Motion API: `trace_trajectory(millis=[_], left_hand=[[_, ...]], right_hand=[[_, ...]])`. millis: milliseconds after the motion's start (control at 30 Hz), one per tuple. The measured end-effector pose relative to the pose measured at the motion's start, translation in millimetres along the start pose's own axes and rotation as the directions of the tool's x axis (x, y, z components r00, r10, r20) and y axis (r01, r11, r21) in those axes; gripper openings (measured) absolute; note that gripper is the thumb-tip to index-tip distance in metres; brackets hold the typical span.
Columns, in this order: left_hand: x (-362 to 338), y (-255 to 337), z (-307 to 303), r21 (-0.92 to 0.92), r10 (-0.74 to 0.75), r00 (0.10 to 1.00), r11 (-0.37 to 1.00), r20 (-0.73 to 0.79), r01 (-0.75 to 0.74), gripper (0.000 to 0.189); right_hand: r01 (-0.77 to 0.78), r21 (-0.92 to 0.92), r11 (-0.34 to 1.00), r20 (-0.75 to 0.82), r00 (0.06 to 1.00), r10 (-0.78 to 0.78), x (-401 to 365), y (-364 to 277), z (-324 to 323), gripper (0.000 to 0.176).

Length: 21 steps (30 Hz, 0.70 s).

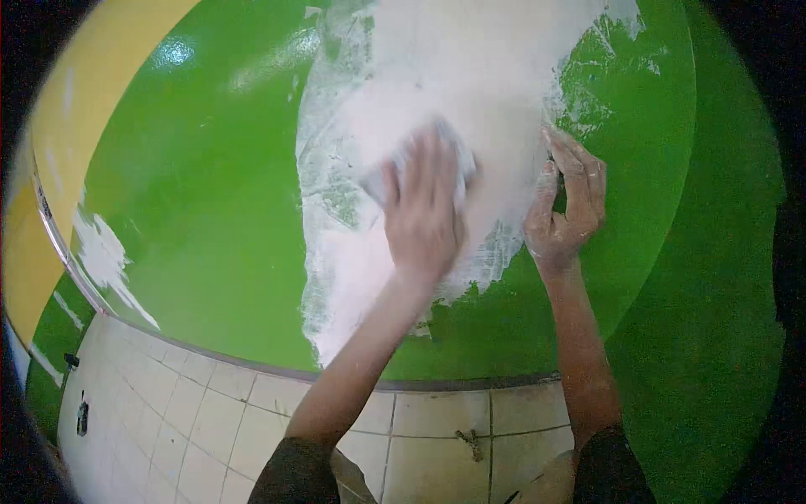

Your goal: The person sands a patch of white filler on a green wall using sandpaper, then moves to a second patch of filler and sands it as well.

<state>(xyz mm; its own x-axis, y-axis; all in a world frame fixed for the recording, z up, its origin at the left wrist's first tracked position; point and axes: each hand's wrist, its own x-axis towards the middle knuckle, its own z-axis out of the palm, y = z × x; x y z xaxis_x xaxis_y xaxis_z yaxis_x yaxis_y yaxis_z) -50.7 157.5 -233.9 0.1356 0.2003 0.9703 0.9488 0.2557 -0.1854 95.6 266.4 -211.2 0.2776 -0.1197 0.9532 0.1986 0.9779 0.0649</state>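
The left hand [424, 214] presses a pale sanding pad [379, 181] flat against the white putty patch [470, 76] on the green wall [210, 210], its grip spread over the pad and holding it. The dusty right hand [564, 210] rests at the patch's right edge with its fingers curled. I cannot tell if its grip encloses anything. White tiles [210, 420] run below the green.

Left hand [424, 214] on pad [382, 181], pad on putty patch [453, 76]; right hand [564, 210] at patch's right edge; tiles [210, 412] below wall [210, 193].
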Motion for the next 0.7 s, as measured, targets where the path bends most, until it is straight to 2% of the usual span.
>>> trace_trajectory(millis=[100,133,167,200,233,267,300,333,367,400,433,467,500,533,567,600,633,667,700], left_hand=[[-58,20,-41,-0.188,0.096,0.97,0.981,0.225,-0.053,0.049],[-47,23,-55,-0.185,0.092,0.972,0.981,0.217,-0.051,0.049],[-34,24,-71,-0.327,-0.104,0.95,0.923,0.293,0.202,0.034],[-25,24,-86,-0.435,-0.275,0.876,0.785,0.396,0.442,0.026],[-6,11,-84,-0.522,-0.376,0.889,0.72,0.26,0.458,0.034],[24,14,-108,-0.689,-0.49,0.805,0.456,0.333,0.563,0.036],[29,-13,-102,-0.652,-0.523,0.783,0.472,0.336,0.594,0.037],[46,-13,-116,-0.756,-0.545,0.765,0.324,0.343,0.569,0.034],[51,-18,-122,-0.802,-0.565,0.713,0.144,0.415,0.58,0.031],[54,-22,-126,-0.82,-0.567,0.662,-0.042,0.49,0.571,0.028],[49,-25,-126,-0.827,-0.561,0.671,-0.043,0.484,0.561,0.028],[37,-28,-125,-0.793,-0.527,0.626,-0.17,0.575,0.585,0.024],[27,-33,-120,-0.74,-0.481,0.575,-0.296,0.662,0.604,0.022],[18,-35,-110,-0.743,-0.48,0.577,-0.303,0.66,0.597,0.022],[12,-32,-96,-0.742,-0.463,0.582,-0.369,0.669,0.559,0.02],[11,-28,-91,-0.739,-0.445,0.59,-0.435,0.673,0.515,0.019],[8,-26,-92,-0.741,-0.446,0.594,-0.446,0.67,0.501,0.019],[7,-24,-93,-0.735,-0.44,0.589,-0.381,0.677,0.56,0.023],[7,-23,-94,-0.722,-0.433,0.584,-0.311,0.686,0.618,0.028]], right_hand=[[0.014,0.091,0.996,0.045,0.999,-0.019,-6,-11,1,0.032],[0.023,0.095,0.995,0.044,0.999,-0.027,-8,-15,3,0.032],[0.023,0.13,0.991,0.07,0.997,-0.032,-11,-19,5,0.031],[0.018,0.165,0.986,0.098,0.995,-0.035,-13,-23,6,0.03],[0.022,0.166,0.986,0.1,0.994,-0.039,-15,-29,7,0.03],[-0.044,0.256,0.966,0.121,0.993,0.013,-16,-34,8,0.028],[-0.105,0.341,0.934,0.141,0.988,0.059,-14,-39,9,0.025],[-0.091,0.341,0.936,0.132,0.99,0.049,-11,-47,10,0.025],[-0.402,0.504,0.764,0.282,0.913,0.295,-6,-58,10,0.027],[-0.657,0.582,0.48,0.467,0.753,0.464,-1,-70,11,0.029],[-0.647,0.585,0.49,0.458,0.762,0.459,5,-82,12,0.029],[-0.79,0.608,0.081,0.669,0.565,0.484,13,-95,14,0.029],[-0.806,0.486,-0.338,0.853,0.355,0.382,16,-105,16,0.035],[-0.811,0.484,-0.329,0.854,0.355,0.381,11,-113,15,0.035],[-0.851,0.522,-0.056,0.801,0.467,0.375,1,-121,13,0.037],[-0.819,0.529,0.223,0.749,0.574,0.331,-5,-123,15,0.04],[-0.771,0.573,0.278,0.711,0.636,0.3,-7,-122,26,0.038],[-0.767,0.57,0.294,0.71,0.64,0.294,-4,-119,25,0.038],[-0.847,0.452,0.281,0.76,0.53,0.375,5,-121,20,0.036]])
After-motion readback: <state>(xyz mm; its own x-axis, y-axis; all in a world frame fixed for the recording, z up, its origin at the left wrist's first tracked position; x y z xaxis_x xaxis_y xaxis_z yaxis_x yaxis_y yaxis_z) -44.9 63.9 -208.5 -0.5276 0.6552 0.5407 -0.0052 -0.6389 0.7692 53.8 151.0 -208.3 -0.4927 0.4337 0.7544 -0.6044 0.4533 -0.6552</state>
